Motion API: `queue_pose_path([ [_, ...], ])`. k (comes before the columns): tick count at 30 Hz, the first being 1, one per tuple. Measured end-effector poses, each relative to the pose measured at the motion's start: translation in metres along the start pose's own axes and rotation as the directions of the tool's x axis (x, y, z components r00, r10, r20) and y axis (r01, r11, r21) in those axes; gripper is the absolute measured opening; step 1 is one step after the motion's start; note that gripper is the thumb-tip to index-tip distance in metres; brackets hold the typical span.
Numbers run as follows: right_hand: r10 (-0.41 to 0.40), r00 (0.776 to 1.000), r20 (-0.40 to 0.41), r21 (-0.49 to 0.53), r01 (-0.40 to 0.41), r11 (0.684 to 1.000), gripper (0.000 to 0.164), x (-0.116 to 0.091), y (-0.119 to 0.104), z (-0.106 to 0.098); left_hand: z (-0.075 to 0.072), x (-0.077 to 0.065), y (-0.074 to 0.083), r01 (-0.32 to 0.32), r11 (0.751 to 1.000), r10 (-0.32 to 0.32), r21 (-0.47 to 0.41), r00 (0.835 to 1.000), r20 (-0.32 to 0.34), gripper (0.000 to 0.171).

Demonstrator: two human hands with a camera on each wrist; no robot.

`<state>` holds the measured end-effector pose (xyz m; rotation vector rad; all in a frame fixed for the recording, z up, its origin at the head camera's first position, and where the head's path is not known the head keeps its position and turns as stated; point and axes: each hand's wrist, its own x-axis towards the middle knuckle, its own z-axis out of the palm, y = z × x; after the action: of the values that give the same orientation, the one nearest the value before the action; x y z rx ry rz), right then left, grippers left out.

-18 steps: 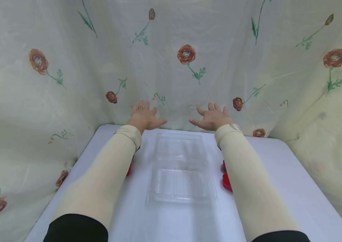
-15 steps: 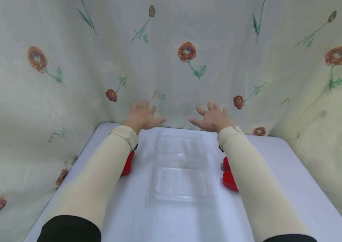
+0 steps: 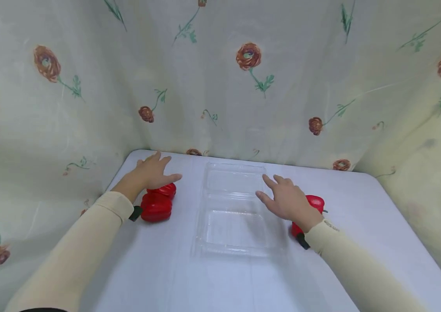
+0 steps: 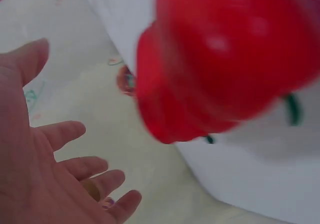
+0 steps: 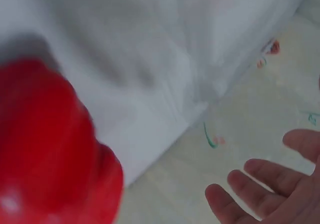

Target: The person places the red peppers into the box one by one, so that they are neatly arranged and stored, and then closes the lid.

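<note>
Two red bell peppers lie on the left of the table, the nearer one (image 3: 156, 209) in front of the farther one (image 3: 167, 190). My left hand (image 3: 150, 172) hovers over them with fingers spread, partly covering the farther pepper. In the left wrist view both peppers (image 4: 235, 49) appear large beside the empty left hand (image 4: 55, 159). On the right, another pair of red peppers (image 3: 315, 202) is partly hidden by my right hand (image 3: 288, 200), which is held above the table, fingers extended. The right wrist view has red pepper (image 5: 45, 144) at its left and the right fingers (image 5: 257, 191) apart from it.
Between the hands a clear plastic clamshell container (image 3: 230, 248) lies opened flat, its two halves one behind the other. The white table (image 3: 212, 286) meets a flower-patterned curtain (image 3: 279, 104) at the back and sides.
Both hands have drawn back from the far edge and spread apart, the left toward the left peppers, the right toward the right ones. The peppers now show more fully.
</note>
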<state>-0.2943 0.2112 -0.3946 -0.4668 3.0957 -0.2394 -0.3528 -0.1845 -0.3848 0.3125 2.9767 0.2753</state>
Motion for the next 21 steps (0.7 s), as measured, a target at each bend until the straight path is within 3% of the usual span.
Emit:
queue_pose_path([
  [5,0.076,0.997,-0.014,0.073,-0.075,0.995,0.086,-0.025,0.002,0.021,0.012,-0.009,-0.017,0.021,0.998,-0.019,-0.052,1.0,0.022,0.093],
  [11,0.167,0.986,-0.02,0.144,-0.162,0.976,0.082,-0.046,0.003,0.034,0.019,-0.01,-0.024,0.012,0.996,-0.006,-0.092,0.998,0.067,0.095],
  [21,0.156,0.979,-0.128,0.156,-0.135,0.978,0.073,-0.066,0.002,0.051,0.028,-0.004,-0.022,0.032,0.987,-0.009,-0.159,0.99,0.143,0.097],
])
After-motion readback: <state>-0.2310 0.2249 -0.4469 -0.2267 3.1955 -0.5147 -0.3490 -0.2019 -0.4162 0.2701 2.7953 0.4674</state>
